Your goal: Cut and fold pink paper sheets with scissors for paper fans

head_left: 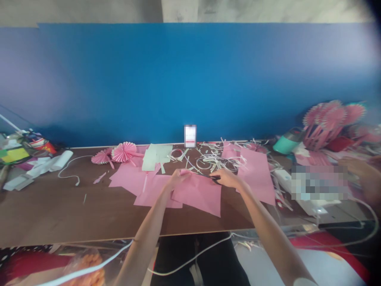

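My left hand (177, 178) pinches the top left edge of a pink paper sheet (204, 195) over the table. In my right hand (226, 177) are black-handled scissors (214, 178), their blades pointing left along the sheet's upper edge; whether the blades are apart I cannot tell. More pink sheets (159, 192) lie under and to the left of my left hand. A larger pink sheet (258, 174) rests right of my right hand. White paper strips (212, 157) are scattered just beyond both hands.
Two folded pink paper fans (124, 152) and pale green paper (156, 156) lie at the back left. A phone (190, 136) stands against the blue partition (190, 79). On the right are a teal container (287, 142), more fans (333, 117) and another person's hand (357, 169).
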`<state>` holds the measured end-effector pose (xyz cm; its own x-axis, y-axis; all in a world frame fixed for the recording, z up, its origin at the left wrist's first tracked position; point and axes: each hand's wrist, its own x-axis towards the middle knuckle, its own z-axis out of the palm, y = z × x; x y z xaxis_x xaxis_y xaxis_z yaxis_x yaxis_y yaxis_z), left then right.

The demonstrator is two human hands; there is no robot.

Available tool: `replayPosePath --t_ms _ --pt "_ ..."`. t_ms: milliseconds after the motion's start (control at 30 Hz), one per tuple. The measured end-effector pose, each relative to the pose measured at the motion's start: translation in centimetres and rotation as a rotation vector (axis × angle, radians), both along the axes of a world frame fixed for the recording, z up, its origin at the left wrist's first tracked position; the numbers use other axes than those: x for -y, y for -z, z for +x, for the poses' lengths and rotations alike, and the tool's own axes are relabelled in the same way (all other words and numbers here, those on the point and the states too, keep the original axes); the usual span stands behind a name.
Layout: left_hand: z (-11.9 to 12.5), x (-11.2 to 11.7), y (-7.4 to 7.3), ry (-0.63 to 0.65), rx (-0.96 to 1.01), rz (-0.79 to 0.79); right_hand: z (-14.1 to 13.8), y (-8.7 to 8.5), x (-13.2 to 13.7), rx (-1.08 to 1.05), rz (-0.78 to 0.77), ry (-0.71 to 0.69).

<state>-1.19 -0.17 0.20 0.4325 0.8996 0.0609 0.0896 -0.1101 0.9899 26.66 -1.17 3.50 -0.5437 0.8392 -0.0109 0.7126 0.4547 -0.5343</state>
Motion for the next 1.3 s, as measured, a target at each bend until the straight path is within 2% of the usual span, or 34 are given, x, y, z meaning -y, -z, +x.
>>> replayPosePath --t_ms 233,667,1067,1300 --pt "0.1 0.0 -0.1 -0.034 -0.006 0.027 -0.3 0.0 0.0 0.004 -0.001 0.029" --pt "0.1 -0.1 0.5 -0.021 -0.023 0.024 0.4 -0.3 -0.4 0.015 -0.048 0.057" --pt "0.0 -0.3 0.7 -0.054 -0.012 -0.004 1.4 0.1 0.1 -0.047 -0.110 0.028" --pt "0.1 -0.3 0.8 -0.067 -0.022 0.030 1.7 0.8 -0.3 -0.007 -0.073 0.066"
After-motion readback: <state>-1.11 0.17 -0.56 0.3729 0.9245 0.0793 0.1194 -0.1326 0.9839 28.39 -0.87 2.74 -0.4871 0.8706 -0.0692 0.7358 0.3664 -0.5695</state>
